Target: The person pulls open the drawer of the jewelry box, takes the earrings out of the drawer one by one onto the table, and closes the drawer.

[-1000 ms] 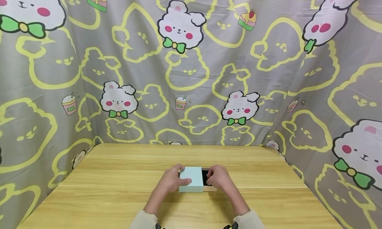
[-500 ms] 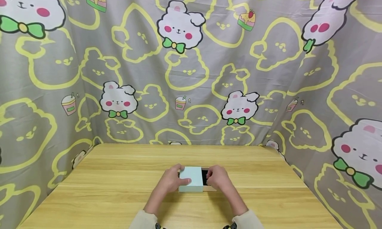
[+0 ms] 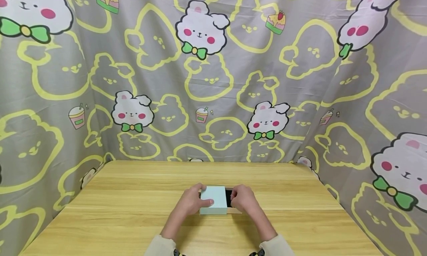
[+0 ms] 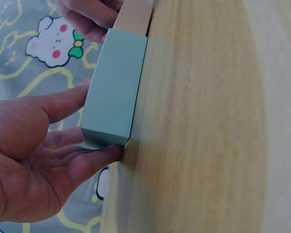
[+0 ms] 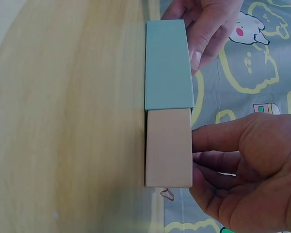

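A small drawer box lies on the table, its mint-green sleeve [image 3: 213, 199] on the left and its pinkish-beige drawer [image 5: 169, 148] pulled out to the right. The drawer's black inside [image 3: 228, 198] shows in the gap. My left hand [image 3: 191, 200] grips the sleeve, thumb on top and fingers at its left end. My right hand [image 3: 244, 198] reaches into the drawer from above with bent fingers. A tiny pale speck shows at its fingertips; what they touch in there is hidden. A thin reddish loop [image 5: 168, 194] sticks out from the drawer's right end.
The wooden table [image 3: 213, 233] spreads out around the box on all sides. A grey cloth curtain [image 3: 213, 78] with cartoon bears hangs behind the table and along its left and right sides.
The right hand shifts very slightly left, and its fingertips stay inside the drawer. The left hand and the box hold still.
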Motion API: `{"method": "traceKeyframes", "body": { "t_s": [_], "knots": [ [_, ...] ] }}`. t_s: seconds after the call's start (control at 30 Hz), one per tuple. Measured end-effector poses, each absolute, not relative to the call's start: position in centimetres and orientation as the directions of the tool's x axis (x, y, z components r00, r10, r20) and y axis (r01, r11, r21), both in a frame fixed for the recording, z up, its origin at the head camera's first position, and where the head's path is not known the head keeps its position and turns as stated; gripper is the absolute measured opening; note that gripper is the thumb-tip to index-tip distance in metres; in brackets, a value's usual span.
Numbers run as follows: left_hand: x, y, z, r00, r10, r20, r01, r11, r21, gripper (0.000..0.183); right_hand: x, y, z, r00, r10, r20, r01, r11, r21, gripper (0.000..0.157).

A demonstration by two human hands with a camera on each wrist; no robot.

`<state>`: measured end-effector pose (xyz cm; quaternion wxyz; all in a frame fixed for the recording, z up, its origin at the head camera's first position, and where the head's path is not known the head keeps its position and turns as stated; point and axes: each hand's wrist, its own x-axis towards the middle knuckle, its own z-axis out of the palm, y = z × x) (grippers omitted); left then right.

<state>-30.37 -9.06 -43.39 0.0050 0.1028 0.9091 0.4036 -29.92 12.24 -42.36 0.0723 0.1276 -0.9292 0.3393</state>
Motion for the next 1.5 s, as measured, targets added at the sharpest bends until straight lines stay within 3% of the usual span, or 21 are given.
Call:
{"method": "traceKeyframes", "body": {
  "t_s": [0.87,1.5],
  "knots": [
    [-30.3,-9.1,-43.3,-0.979,0.189,0.073,0.182,0.663,0.727,0.060,-29.9,12.3,-42.3,-0.961,-0.213,0.177,-0.277,0.734,-0.620,0.021],
    [-30.2,-9.0,-43.2,-0.979,0.190,0.071,0.181,0.664,0.726,0.060,-30.4,13.0,-41.5,-0.974,-0.194,0.118,-0.221,0.684,-0.696,0.009]
  ]
}}
